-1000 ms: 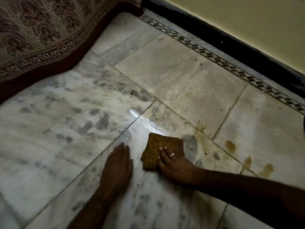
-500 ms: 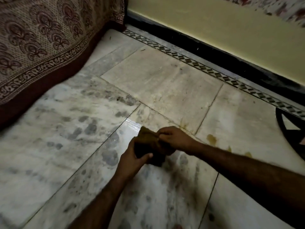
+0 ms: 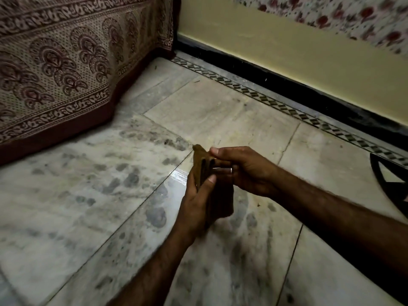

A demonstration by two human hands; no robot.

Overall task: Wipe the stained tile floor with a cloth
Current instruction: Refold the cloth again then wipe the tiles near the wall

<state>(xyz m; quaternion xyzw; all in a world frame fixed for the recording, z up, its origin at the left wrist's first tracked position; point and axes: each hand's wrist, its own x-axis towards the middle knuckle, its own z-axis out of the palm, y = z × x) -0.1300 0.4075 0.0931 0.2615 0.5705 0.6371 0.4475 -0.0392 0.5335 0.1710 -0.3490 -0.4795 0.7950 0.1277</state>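
Marble floor (image 3: 92, 195) beside patterned bedspread (image 3: 66, 62); left hand (image 3: 196, 204) and right hand (image 3: 245, 171) grip folded cloth (image 3: 202, 166).

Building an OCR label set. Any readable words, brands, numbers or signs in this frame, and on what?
None: no text, brand, number or sign shows anywhere.
Printed bedspread: floral and scroll motifs only.
Floral fabric by the wall: flowers only, blurred.
Floor border strip: diamond pattern only.
Brown cloth, held by the left hand and right hand: no label visible.
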